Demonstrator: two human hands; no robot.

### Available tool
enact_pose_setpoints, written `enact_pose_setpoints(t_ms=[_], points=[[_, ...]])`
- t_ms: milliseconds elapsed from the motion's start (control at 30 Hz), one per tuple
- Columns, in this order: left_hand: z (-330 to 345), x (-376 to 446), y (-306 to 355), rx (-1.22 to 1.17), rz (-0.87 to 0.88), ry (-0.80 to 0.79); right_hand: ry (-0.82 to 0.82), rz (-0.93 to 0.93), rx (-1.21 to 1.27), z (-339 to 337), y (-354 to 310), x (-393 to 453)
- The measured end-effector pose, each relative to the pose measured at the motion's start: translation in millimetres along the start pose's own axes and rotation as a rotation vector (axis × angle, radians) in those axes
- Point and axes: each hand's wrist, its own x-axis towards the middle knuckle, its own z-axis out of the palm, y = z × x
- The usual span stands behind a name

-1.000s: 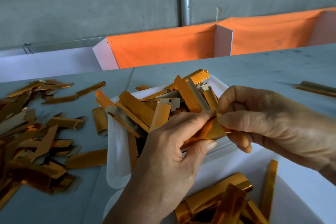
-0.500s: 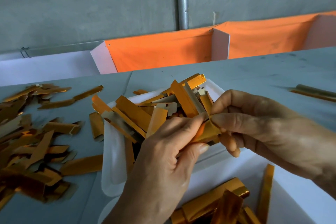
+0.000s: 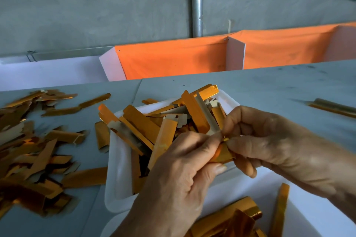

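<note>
Fingers (image 3: 200, 138) of your left hand (image 3: 179, 175) were curled, pinching a folded gold strip (image 3: 224, 155) against the thumb. Your right hand (image 3: 279, 146) pinched the strip's upper edge from the other side, its fingertips almost meeting the left ones. The strip sat between both hands, just above the near rim of a white tray (image 3: 117, 175) heaped with similar strips (image 3: 142, 123), on a grey table (image 3: 269, 86).
</note>
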Motion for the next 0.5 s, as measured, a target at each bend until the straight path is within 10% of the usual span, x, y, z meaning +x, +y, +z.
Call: enact_pose_setpoints(t_ms=[500], points=[[0.7,2.4,4.4,0.238,-0.025,0.007,0.015,0.097,0.092,-3.3,17.0,6.7]])
